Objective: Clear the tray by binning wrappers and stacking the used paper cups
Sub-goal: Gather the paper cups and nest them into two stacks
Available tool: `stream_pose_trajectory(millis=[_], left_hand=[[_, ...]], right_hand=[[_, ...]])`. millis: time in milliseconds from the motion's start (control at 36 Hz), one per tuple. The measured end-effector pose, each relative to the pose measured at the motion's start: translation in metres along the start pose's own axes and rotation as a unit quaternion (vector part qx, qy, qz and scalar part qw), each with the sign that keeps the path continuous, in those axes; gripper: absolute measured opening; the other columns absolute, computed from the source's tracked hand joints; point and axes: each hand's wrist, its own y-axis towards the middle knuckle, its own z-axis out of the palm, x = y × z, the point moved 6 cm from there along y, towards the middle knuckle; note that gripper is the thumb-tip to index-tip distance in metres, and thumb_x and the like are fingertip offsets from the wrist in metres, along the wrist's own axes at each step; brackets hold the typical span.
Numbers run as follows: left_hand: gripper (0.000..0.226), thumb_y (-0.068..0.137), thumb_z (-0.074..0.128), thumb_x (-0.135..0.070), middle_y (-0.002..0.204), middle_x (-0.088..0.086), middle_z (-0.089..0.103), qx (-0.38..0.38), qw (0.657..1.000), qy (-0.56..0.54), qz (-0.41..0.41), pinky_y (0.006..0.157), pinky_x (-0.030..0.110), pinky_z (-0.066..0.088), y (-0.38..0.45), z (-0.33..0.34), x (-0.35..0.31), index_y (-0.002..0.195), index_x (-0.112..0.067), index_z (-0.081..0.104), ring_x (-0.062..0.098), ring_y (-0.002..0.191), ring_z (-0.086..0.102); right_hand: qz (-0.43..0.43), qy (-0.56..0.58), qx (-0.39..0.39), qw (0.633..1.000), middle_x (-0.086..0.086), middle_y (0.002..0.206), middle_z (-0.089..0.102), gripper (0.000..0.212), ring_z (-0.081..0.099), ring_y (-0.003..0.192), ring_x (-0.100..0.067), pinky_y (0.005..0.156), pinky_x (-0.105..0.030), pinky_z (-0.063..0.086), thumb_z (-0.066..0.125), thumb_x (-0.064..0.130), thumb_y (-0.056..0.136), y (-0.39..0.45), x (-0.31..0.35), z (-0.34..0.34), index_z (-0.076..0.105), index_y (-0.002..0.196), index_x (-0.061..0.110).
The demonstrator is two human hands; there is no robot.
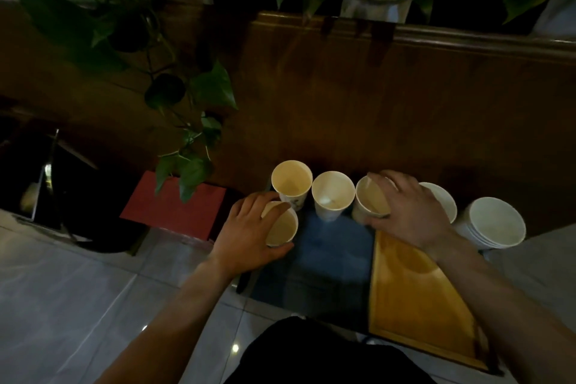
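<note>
Several white paper cups stand in a row on a dark glass table. My left hand (246, 235) grips the near-left cup (280, 226), fingers curled round its side. Behind it stands a patterned cup (291, 181), then a middle cup (333, 193). My right hand (408, 209) grips another cup (371, 201) from above and the side. A further cup (444, 196) is partly hidden behind that hand. At the far right is a stack of nested cups (495, 221). The wooden tray (414, 296) lies under my right forearm and looks bare.
A dark bin (46, 184) stands on the tiled floor at the left. A red box (174, 206) sits next to the table with a trailing plant (193, 121) above it. A wooden panel (405, 97) backs the table. Potted plants line the top.
</note>
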Motion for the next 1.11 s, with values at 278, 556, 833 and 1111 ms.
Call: stream_pose_trajectory(millis=[278, 556, 833, 1111], left_hand=[[0.083, 0.075, 0.061, -0.071, 0.151, -0.003, 0.034, 0.049, 0.998, -0.022, -0.041, 0.103, 0.047, 0.041, 0.008, 0.013, 0.009, 0.144, -0.033, 0.035, 0.023, 0.137, 0.034], [0.088, 0.074, 0.06, -0.073, 0.154, -0.007, 0.028, 0.08, 0.995, -0.028, -0.055, 0.106, 0.045, 0.036, 0.014, 0.02, 0.009, 0.148, -0.037, 0.027, 0.02, 0.139, 0.031], [0.085, 0.073, 0.059, -0.073, 0.15, -0.008, 0.032, 0.07, 0.995, -0.034, -0.058, 0.099, 0.045, 0.042, 0.01, 0.024, 0.009, 0.144, -0.04, 0.026, 0.021, 0.134, 0.037], [0.079, 0.074, 0.067, -0.065, 0.145, -0.006, 0.038, 0.033, 0.996, -0.06, -0.062, 0.095, 0.044, 0.05, 0.008, 0.019, 0.005, 0.139, -0.033, 0.036, 0.021, 0.13, 0.042]], right_hand=[[0.009, -0.028, 0.065, 0.997, 0.0, 0.154, 0.026, 0.102, 0.026, 0.14, -0.025, 0.114, -0.041, 0.023, 0.068, 0.063, 0.07, 0.025, -0.009, 0.002, 0.017, 0.151, 0.029], [0.001, -0.065, 0.094, 0.993, 0.001, 0.15, 0.031, 0.104, 0.039, 0.135, -0.024, 0.117, -0.048, 0.01, 0.066, 0.067, 0.065, 0.039, -0.014, 0.022, 0.018, 0.15, 0.031], [0.004, -0.059, 0.081, 0.995, -0.001, 0.146, 0.039, 0.1, 0.042, 0.133, -0.024, 0.118, -0.044, 0.011, 0.066, 0.062, 0.068, 0.04, -0.016, 0.021, 0.02, 0.149, 0.029], [0.018, -0.006, 0.042, 0.999, -0.002, 0.148, 0.037, 0.097, 0.039, 0.132, -0.029, 0.113, -0.038, 0.025, 0.068, 0.06, 0.071, 0.03, -0.015, 0.008, 0.022, 0.15, 0.029]])
